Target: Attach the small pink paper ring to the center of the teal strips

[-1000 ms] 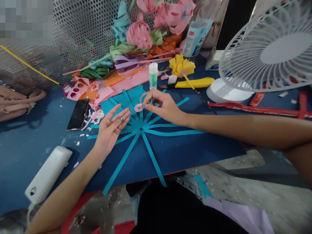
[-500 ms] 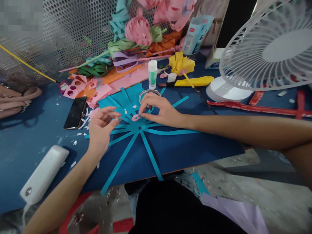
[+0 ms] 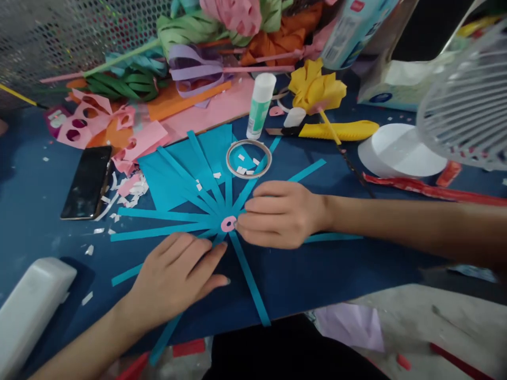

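Several teal paper strips (image 3: pixel 166 230) fan out from one centre on the dark blue table (image 3: pixel 325 274). A small pink paper ring (image 3: pixel 228 224) lies on that centre. My right hand (image 3: pixel 279 214) pinches the pink ring's right edge with its fingertips and holds it down on the strips. My left hand (image 3: pixel 178 274) lies flat, palm down, on the lower left strips just below the centre, fingers together. A roll of clear tape (image 3: pixel 249 158) sits beyond the fan.
A glue stick (image 3: pixel 260 105), a yellow utility knife (image 3: pixel 336 130), a yellow paper flower (image 3: pixel 317 91) and heaped paper flowers (image 3: pixel 222 31) lie at the back. A black phone (image 3: pixel 87 182) is left, a white device (image 3: pixel 29 311) lower left, a white fan (image 3: pixel 455 121) right.
My right hand brought the pink ring down from above the tape roll onto the strips' centre. My left hand turned palm down and pressed flat on the strips. The camera came closer.
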`<state>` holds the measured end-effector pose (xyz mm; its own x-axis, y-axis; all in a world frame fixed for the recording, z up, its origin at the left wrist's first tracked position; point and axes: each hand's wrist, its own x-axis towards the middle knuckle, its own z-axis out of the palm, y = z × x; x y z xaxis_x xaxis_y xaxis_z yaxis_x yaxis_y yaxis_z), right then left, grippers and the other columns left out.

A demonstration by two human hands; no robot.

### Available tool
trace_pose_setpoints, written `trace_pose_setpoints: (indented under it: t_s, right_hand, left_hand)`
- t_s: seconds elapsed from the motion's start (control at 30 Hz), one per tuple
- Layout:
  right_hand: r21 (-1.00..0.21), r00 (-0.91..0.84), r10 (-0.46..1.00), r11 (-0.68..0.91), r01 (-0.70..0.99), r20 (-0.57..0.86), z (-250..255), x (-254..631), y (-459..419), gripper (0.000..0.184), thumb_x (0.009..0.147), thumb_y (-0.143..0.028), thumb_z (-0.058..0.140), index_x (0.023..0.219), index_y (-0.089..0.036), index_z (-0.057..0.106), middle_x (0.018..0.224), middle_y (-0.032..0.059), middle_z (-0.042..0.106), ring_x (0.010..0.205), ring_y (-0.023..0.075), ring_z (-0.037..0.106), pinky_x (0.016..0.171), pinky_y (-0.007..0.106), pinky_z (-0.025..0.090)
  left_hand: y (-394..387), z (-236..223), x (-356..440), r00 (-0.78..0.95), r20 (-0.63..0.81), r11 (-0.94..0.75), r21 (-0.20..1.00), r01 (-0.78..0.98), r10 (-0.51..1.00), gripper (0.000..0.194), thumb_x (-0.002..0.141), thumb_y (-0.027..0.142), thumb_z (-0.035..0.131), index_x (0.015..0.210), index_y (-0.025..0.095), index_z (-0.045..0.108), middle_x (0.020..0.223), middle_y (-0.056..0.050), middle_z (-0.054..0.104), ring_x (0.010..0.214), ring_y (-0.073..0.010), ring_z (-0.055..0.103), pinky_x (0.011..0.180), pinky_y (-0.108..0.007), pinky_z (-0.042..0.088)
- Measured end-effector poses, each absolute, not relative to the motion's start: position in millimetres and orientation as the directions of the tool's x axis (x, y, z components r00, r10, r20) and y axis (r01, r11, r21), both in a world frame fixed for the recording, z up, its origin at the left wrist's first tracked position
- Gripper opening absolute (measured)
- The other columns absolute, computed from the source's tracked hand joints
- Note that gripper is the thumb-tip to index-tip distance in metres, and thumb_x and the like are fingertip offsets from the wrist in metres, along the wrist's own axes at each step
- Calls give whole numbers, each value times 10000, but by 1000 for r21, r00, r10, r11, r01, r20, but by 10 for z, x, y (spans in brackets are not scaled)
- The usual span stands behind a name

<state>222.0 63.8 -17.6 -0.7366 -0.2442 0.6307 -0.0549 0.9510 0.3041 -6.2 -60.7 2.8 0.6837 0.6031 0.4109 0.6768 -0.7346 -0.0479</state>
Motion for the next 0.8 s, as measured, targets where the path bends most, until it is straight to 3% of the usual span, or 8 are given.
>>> trace_pose_setpoints:
  t_s: [0.17, 0.5, 0.8]
  right_hand:
    - [263, -750, -223, 962, -68, 622, -175, 2184, 618, 180, 931, -178, 613, 753, -199, 595, 878, -24, 653, 790, 100, 541, 661, 272, 450]
    - [168, -691, -157, 984, -53, 705, -219, 2200, 658, 127, 821, -163, 725, 736, -197, 636, 799, -29, 613, 699, 106, 511, 609, 283, 439]
    - [199, -747, -178, 978, -62, 641, -218, 2173, 695, 185, 934, -238, 607, 760, -209, 664, 822, -29, 647, 758, 85, 556, 628, 239, 486]
  left_hand:
    - [-630, -41, -66, 671, 337, -716, 13, 698, 660, 397, 1036, 380, 389, 1108, 122, 681, 856, -52, 667, 775, -177, 584, 748, -325, 479]
    - [-693, -75, -52, 643, 320, -701, 109, 705, 696, 322, 1027, 288, 436, 1145, 123, 687, 924, -41, 652, 861, -185, 570, 865, -350, 433]
    - [-692, -95, -45, 628, 294, -685, 163, 710, 721, 303, 1020, 248, 458, 1150, 95, 685, 924, -41, 637, 891, -186, 571, 907, -358, 408]
